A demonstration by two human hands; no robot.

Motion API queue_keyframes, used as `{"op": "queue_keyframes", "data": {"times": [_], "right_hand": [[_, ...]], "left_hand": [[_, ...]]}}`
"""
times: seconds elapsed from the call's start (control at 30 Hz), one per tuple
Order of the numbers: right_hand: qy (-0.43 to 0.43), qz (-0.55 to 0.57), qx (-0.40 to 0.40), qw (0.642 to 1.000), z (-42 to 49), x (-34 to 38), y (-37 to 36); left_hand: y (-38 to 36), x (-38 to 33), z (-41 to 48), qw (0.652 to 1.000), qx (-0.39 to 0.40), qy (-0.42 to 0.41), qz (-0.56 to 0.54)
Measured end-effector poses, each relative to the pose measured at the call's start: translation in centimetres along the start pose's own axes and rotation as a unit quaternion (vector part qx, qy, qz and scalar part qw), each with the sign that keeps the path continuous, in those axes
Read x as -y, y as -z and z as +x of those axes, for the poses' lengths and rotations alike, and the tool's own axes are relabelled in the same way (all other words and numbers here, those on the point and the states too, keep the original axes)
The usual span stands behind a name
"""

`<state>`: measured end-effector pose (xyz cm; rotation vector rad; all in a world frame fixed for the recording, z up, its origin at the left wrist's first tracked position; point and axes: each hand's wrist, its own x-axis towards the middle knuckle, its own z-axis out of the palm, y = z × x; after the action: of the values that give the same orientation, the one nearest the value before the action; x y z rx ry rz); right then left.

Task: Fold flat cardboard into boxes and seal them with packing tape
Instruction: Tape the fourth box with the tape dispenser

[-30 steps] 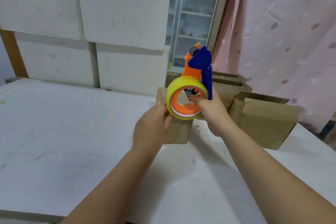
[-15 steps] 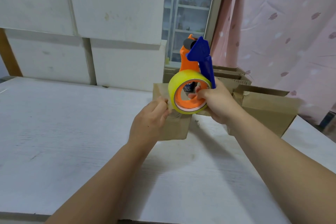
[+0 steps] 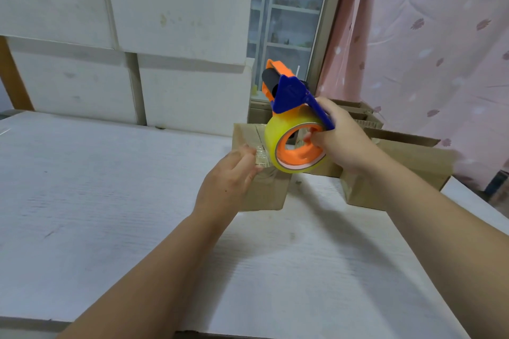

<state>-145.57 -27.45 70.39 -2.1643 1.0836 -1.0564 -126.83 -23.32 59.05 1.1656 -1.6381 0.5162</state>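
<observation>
The left hand [image 3: 228, 181] presses with its fingers the tape end [image 3: 260, 158] onto the small box [image 3: 264, 195] under it, the right hand [image 3: 344, 140] grips the tape dispenser [image 3: 292, 124] just above, and a too strong pull may probably peel the tape loose.

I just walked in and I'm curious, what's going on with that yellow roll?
A person is taping a small cardboard box on the white table. The right hand grips the tape dispenser above it. The left hand presses the tape end onto the box top. Another open box stands at right.
</observation>
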Motion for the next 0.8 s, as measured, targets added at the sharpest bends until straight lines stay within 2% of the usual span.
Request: {"op": "queue_keyframes", "data": {"times": [0.23, 0.4, 0.53, 0.67, 0.8], "right_hand": [[0.020, -0.129, 0.006, 0.991, 0.0, -1.0, 2.6], [0.014, -0.120, -0.002, 0.993, -0.7, -2.0, 2.7], [-0.016, -0.036, -0.028, 0.999, -2.0, -4.1, 2.3], [-0.032, -0.009, -0.052, 0.998, -2.2, -4.9, 1.6], [-0.050, 0.006, -0.040, 0.998, -2.7, -5.6, 1.2]], "left_hand": [[-0.1, 0.2, 0.0, 0.999, 0.008, 0.011, -0.032], [0.0, 0.2, -0.2, 1.000, 0.015, -0.005, -0.020], [0.2, 0.1, -0.3, 1.000, 0.028, -0.002, -0.012], [0.2, 0.1, -0.1, 1.000, 0.026, -0.005, -0.017], [0.1, 0.2, -0.4, 0.999, 0.034, -0.008, -0.023]]}}
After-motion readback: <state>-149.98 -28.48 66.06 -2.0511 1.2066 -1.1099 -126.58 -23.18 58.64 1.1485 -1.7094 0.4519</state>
